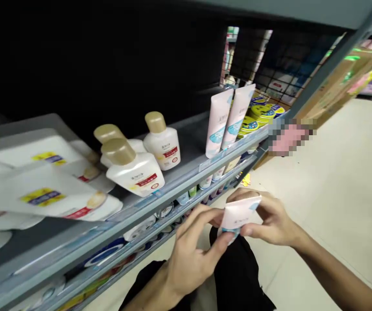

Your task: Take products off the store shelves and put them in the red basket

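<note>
Together, the left hand (197, 252) and right hand (271, 220) are clamped on a pale pink-and-blue plastic tube (240, 214), near and right of the grey metal shelf (192, 151). Two matching tubes (220, 123) stand far right on it, gold-capped white plastic bottles (138, 176) to their left.

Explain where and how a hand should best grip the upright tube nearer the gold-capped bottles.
I'd pinch the nearer tube by its upper body, front to back, coming from the side toward the gold-capped bottles. That side is open, the broad, flattened top suits a pinch, and the second tube stands close on the other.
</note>
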Demonstrator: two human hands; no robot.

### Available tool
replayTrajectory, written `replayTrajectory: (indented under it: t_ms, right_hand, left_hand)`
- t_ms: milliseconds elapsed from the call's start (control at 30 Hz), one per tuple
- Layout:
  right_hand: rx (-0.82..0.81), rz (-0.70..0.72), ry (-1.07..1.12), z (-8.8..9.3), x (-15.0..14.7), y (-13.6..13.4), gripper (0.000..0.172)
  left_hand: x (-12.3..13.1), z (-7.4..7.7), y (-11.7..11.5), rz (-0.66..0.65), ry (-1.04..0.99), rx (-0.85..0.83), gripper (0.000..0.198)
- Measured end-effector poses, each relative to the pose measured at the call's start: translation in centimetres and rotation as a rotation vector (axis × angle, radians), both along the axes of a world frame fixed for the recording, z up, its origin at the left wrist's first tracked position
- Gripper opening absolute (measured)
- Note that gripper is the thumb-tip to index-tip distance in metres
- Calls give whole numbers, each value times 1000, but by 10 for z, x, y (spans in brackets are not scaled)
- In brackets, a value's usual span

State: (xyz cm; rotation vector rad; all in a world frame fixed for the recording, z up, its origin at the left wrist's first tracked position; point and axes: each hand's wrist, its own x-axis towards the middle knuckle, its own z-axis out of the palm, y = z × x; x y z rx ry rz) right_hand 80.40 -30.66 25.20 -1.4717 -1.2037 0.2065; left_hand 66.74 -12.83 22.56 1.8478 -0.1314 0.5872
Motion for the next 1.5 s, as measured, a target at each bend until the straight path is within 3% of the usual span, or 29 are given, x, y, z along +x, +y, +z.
replayTrajectory:
  t_ms: [133,400,567,667,767,933,1067,1267,1500]
  right_hand:
    - [-9,102,-130,8,29,-14,24]
    - [-24,216,-132,69,57,-7,22]
    - [133,296,-136,114,75,23,40]
    - [198,298,-204,133,87,44,43]
    - [189,275,-281,141,96,58,43]
    - [199,187,-378,141,109,69,40]
    - [184,207,-483,140,116,74,28]
    - [195,145,-515,144,117,82,25]
    - [123,195,-529,150,125,92,23]
  left_hand:
    - [6,4,-26,139,-54,35,32]
    - [-3,58,-55,432,-59,112,24]
    - [25,95,-44,612,-187,190,27]
    - [45,107,-27,660,-230,198,29]
    - [63,104,-14,710,-248,200,33]
    - [81,87,-5,714,-270,211,35]
    - [84,76,-2,755,-277,231,37]
    - [88,70,0,764,-291,259,39]
    - [97,62,2,781,-237,234,37]
